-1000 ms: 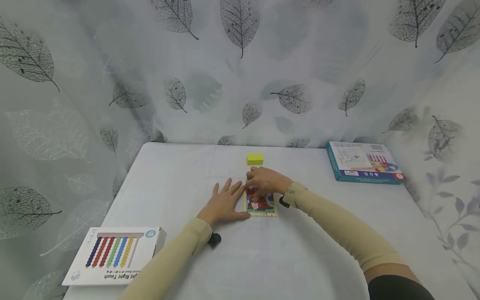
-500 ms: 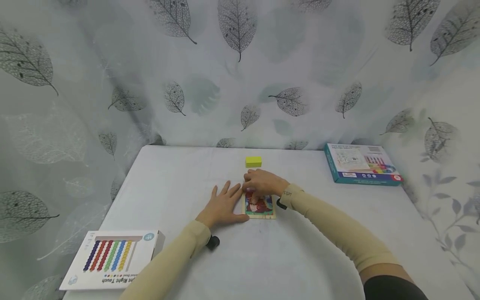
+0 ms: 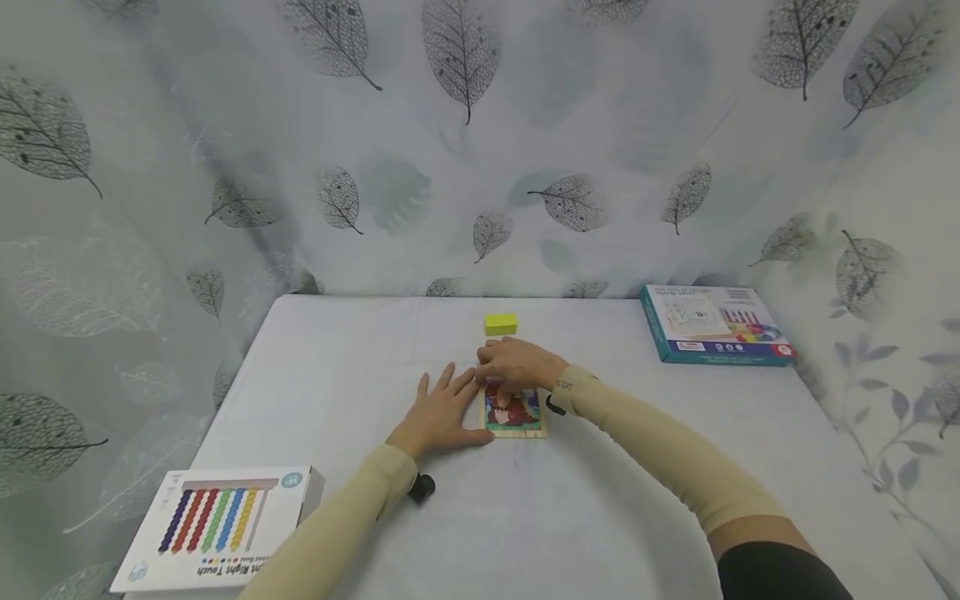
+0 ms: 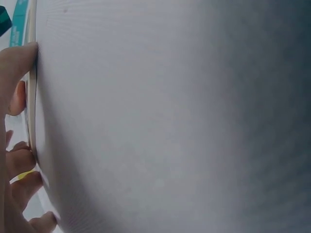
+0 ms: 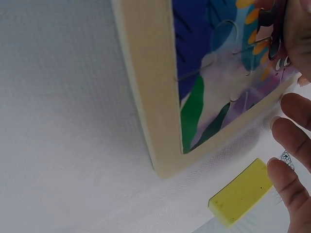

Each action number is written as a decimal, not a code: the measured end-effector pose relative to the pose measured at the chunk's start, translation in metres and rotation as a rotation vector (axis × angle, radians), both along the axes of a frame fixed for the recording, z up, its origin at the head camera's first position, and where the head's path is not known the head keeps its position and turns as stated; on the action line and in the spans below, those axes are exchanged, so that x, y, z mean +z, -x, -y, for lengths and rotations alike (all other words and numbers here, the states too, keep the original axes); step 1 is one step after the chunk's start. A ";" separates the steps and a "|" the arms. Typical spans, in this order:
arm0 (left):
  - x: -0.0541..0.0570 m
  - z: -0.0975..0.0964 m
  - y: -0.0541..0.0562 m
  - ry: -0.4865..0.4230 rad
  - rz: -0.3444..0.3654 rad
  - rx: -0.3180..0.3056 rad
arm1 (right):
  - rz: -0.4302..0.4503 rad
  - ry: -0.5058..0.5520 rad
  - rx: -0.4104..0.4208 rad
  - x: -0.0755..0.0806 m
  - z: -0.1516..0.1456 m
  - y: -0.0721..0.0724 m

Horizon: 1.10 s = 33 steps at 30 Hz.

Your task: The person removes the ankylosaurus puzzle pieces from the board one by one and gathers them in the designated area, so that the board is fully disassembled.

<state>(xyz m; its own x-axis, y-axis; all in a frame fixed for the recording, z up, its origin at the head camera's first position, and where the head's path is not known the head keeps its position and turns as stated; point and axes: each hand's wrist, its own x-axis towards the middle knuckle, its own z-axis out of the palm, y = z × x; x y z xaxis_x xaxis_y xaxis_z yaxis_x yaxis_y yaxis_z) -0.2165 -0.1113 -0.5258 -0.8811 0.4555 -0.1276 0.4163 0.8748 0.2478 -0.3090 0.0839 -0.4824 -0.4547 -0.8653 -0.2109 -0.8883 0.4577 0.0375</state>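
Note:
A small jigsaw puzzle (image 3: 517,417) in a pale wooden frame lies on the white table, its colourful pieces fitted together in the part that shows. My left hand (image 3: 438,417) rests spread beside it, thumb at the near left corner and fingertips by the left edge. Over the puzzle's far part is my right hand (image 3: 522,365), with the thumb pressing down on the picture. In the right wrist view the other fingers (image 5: 294,138) are loosely bent beyond the frame (image 5: 146,92). That hand hides the upper part of the picture.
A yellow block (image 3: 500,324) sits just beyond the puzzle. At the back right lies a teal-edged box (image 3: 716,325). A white box with bead rows printed on it (image 3: 217,529) is at the front left, close to the left sleeve. A leaf-patterned curtain (image 3: 480,167) hangs behind the table.
The head view has turned slightly, so everything sits a little further left in it. Both hands keep their places at the puzzle, with the right thumb still on the picture.

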 end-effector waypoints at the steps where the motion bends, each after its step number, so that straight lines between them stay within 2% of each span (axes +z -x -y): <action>1: 0.000 0.000 0.000 0.000 0.000 -0.001 | -0.001 -0.004 -0.004 0.000 0.000 0.000; 9: 0.002 0.001 0.001 -0.002 0.008 0.005 | 0.049 0.018 -0.021 0.001 0.001 0.001; 19: 0.002 0.000 0.003 -0.006 0.033 0.003 | 0.251 0.113 -0.116 0.003 -0.007 -0.005; 26: 0.004 -0.001 0.003 -0.009 0.030 0.009 | 0.292 0.224 -0.121 -0.002 -0.014 -0.004; 33: 0.003 -0.001 0.002 -0.022 0.027 0.007 | 0.341 0.229 -0.147 -0.004 -0.016 -0.004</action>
<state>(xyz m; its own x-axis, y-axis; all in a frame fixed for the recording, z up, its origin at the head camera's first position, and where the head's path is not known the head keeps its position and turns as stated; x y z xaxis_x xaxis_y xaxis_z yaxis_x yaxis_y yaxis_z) -0.2189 -0.1103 -0.5224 -0.8805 0.4526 -0.1411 0.4036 0.8717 0.2777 -0.3046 0.1002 -0.4864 -0.5145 -0.8383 -0.1807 -0.7570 0.5430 -0.3635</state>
